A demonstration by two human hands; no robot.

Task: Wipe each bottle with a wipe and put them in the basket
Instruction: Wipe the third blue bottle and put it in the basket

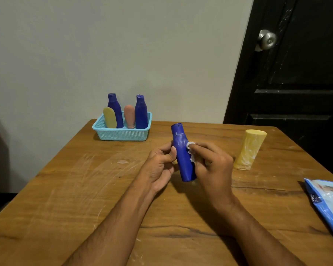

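Head view, looking forward and down over a scratched wooden desk point(69, 189) set against a pale wall. Two bare forearms reach in from the bottom edge and meet near the middle of the desk. Between them is a dark blue bottle point(183, 156), held above the desk and tilted, its flip cap pointing up and slightly left. The left hand point(160, 166) grips the bottle from the left, its thumb pressed on the front of the bottle and its fingers curled round behind. The right hand point(213, 166) has its fingers curled over a small white wipe point(191, 152), pressing it against the right side of the bottle just below the neck.

At the far left of the desk, close to the wall, sits a light blue perforated basket point(121, 134). Four bottles stand in it: a yellow bottle point(110, 117) at the front left, a tall blue bottle point(115, 110) just behind it, a pink bottle point(129, 116) in the middle, and a second blue bottle point(141, 112) at the right.

To the right of the hands, apart from them, a larger yellow bottle point(249, 149) stands on the desk with its broad flat end up. At the right edge of the desk lies a blue and white wipes packet point(329, 204), partly cut off by the frame. Behind it is a black door point(296, 83) with a round metal knob point(266, 40).
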